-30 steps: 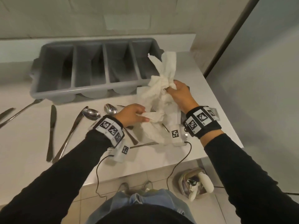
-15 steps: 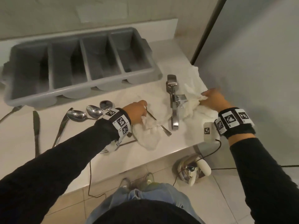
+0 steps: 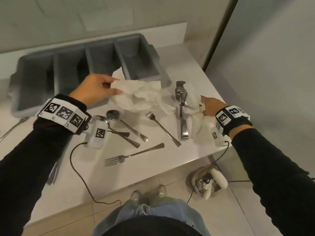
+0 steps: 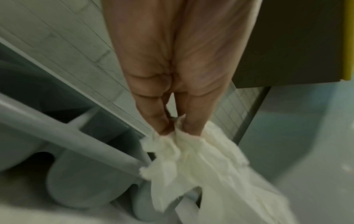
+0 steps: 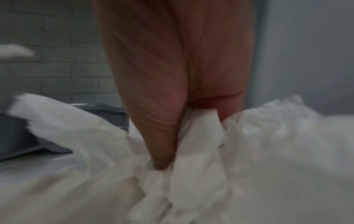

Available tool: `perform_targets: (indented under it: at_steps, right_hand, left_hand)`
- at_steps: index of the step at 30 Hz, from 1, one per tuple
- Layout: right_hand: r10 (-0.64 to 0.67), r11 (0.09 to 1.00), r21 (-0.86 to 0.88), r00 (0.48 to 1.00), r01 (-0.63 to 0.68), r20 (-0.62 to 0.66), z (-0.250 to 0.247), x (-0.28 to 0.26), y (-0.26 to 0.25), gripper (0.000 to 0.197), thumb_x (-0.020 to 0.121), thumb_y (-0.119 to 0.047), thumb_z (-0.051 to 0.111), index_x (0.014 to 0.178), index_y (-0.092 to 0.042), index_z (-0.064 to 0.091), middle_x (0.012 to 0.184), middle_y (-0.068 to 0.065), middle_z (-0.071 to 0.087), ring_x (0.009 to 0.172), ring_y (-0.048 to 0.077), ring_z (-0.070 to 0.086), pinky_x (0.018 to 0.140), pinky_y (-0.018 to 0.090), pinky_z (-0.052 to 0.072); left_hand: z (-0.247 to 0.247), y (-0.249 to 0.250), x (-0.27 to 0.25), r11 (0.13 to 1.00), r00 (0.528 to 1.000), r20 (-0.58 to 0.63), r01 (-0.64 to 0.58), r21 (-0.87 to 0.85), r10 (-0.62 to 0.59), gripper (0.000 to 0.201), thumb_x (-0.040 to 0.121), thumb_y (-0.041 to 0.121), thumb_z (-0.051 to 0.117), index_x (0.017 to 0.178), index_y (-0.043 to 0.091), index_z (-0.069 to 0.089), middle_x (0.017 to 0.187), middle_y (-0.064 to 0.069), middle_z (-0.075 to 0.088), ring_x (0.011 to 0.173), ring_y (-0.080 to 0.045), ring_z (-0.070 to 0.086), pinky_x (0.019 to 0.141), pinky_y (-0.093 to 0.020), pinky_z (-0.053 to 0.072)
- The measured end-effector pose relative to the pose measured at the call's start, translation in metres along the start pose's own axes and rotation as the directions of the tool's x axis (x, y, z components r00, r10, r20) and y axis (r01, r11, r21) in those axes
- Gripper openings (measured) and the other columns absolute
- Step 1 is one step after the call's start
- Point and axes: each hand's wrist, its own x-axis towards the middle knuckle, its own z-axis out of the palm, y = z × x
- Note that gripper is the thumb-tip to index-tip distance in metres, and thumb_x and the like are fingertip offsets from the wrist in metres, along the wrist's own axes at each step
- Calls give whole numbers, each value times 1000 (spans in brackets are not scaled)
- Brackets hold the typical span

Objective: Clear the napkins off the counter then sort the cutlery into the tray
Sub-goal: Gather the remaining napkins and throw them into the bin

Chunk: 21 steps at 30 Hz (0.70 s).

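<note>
My left hand [image 3: 102, 90] pinches a crumpled white napkin [image 3: 138, 96] and holds it just above the counter, in front of the grey four-slot cutlery tray [image 3: 163, 72]. The left wrist view shows its fingertips [image 4: 164, 127] clamped on that napkin [image 4: 206, 163]. At the counter's right edge my right hand [image 3: 209, 106] grips a second bunch of white napkin [image 3: 202, 123], which fills the right wrist view [image 5: 191, 151]. Between the hands lie steel tongs [image 3: 181, 106]. Two forks [image 3: 162, 126] [image 3: 129, 156] and two spoons [image 3: 124, 123] lie on the white counter [image 3: 153, 167].
More cutlery lies at the left, partly under my left sleeve [image 3: 54, 167]. A grey wall panel [image 3: 272, 65] stands close on the right. On the floor below the counter edge are a bin-like object [image 3: 206, 181] and my shoes [image 3: 148, 195]. Wrist-camera cables hang over the front edge.
The left hand has lifted its napkin from the counter towards the tray, uncovering forks beneath. The right hand has stayed at the right edge, clutching its napkin bunch.
</note>
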Motion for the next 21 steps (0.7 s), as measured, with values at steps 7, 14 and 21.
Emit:
perform_targets:
  at_steps: [7, 14, 21]
  right_hand:
    - [99, 993, 76, 987, -90, -125, -5, -6, -7, 47, 77, -9, 71, 122, -13, 59, 133, 14, 46, 118, 35, 51, 102, 36, 40]
    - [408, 889, 341, 865, -304, -291, 36, -61, -14, 28, 90, -11, 52, 117, -3, 54, 118, 20, 61, 109, 37, 58, 92, 39, 46]
    - [809, 367, 925, 523, -94, -268, 84, -168, -2, 42, 83, -9, 61, 125, -5, 52, 121, 16, 63, 111, 29, 59, 90, 29, 44]
  left_hand:
    - [6, -37, -22, 997, 998, 69, 16, -71, -11, 15, 80, 14, 68, 88, 28, 69, 79, 9, 74, 82, -17, 67, 67, -13, 50]
    - [31, -37, -34, 959, 979, 145, -99, -267, 142, 24, 82, 11, 65, 80, 34, 64, 55, 22, 69, 46, 8, 57, 47, -1, 45]
    - [75, 19, -66, 845, 888, 268, -206, -493, 373, 16, 80, 15, 68, 89, 29, 68, 81, 6, 73, 70, -10, 64, 67, -14, 56]
